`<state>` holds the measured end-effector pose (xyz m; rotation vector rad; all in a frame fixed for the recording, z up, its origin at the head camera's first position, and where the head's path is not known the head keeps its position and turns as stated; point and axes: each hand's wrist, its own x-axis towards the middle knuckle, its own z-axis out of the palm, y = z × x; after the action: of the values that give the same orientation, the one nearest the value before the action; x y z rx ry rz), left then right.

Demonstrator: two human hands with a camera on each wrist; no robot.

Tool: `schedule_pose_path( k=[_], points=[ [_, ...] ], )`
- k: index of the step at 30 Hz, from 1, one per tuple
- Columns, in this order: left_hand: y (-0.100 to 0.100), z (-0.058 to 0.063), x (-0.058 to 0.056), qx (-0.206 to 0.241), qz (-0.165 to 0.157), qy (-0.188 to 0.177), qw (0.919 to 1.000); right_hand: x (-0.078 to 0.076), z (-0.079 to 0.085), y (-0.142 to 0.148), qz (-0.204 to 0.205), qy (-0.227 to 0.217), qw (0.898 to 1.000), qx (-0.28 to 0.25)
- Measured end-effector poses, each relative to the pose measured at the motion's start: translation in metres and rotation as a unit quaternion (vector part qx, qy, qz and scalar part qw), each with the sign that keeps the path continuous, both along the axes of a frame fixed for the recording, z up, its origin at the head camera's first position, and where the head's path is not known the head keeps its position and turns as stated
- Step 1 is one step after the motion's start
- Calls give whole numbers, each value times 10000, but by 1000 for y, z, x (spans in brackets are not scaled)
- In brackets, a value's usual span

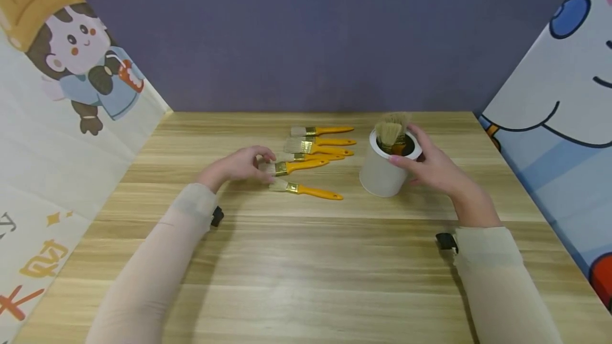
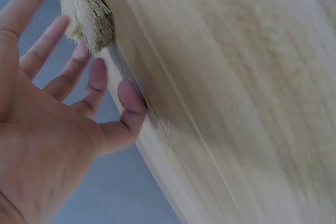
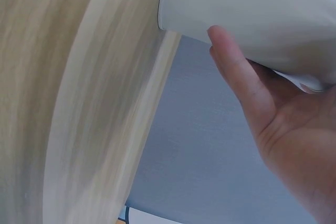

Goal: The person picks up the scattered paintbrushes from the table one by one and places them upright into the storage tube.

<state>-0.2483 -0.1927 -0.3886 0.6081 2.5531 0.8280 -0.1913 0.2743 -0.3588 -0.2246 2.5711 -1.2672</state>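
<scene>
Several flat paintbrushes with yellow handles lie on the table left of the can, bristles to the left; the nearest paintbrush lies a little apart. At their bristle ends is my left hand, fingers spread and loosely bent, holding nothing. Bristles show close beyond its fingers in the left wrist view; whether they touch cannot be told. My right hand grips the white can at its upper right side, thumb at the front rim. Paintbrushes stand bristles up inside the can, their lower parts hidden.
The wood-grain table reaches back to a dark blue-grey wall. Cartoon-printed panels flank it, one on the left and one on the right. A thin loose bristle lies on the wood near the left hand.
</scene>
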Motion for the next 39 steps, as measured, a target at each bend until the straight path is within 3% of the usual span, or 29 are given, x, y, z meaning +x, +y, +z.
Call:
schedule_pose_path(
  k=[4, 9, 16, 22, 28, 35, 39],
  points=[
    [7, -2, 7, -160, -490, 423, 9978, 1, 0, -2, 36, -10, 10000, -54],
    [21, -3, 13, -530, -1279, 867, 9866, 2, 2, -1, 26, 13, 10000, -79],
    [33, -8, 16, -737, -1461, 920, 9822, 2, 1, -1, 30, 5, 10000, -65],
    [32, -8, 19, -445, -1050, 781, 9904, 1, -2, -1, 35, -47, 10000, -58],
    [28, 5, 19, 532, -441, 535, 9962, 0, -2, -1, 1, -69, 10000, -59],
    [29, 29, 18, 1589, 138, 316, 9867, 0, 0, -1, 12, -76, 9999, -68],
    [43, 49, 18, 2562, 239, 68, 9663, 0, 0, 0, -22, -41, 10000, -62]
  ],
)
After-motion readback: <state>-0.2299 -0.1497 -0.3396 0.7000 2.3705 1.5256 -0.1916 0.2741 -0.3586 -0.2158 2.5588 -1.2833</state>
